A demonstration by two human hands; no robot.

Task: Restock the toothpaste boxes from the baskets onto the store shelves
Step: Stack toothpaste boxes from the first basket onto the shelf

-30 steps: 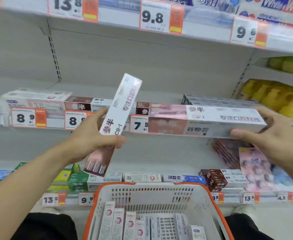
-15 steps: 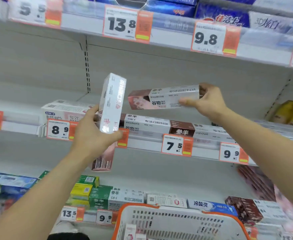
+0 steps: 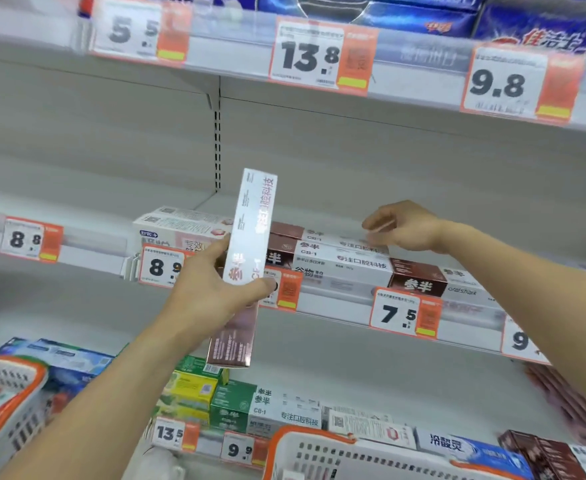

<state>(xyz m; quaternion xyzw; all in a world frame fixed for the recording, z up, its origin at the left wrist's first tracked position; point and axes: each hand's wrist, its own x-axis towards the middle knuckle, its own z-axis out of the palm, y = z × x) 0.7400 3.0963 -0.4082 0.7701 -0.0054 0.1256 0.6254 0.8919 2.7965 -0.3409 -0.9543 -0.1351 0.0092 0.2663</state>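
The left hand grips a box upright, ready for the shelf. The right hand hovers over the stacked boxes, fingers loose, probably empty, though blurry.

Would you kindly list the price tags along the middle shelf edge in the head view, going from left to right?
8.8 tag → 8.9 tag → tag partly hidden behind the held box → 7.5 tag → tag starting with 9, partly covered by the right arm.
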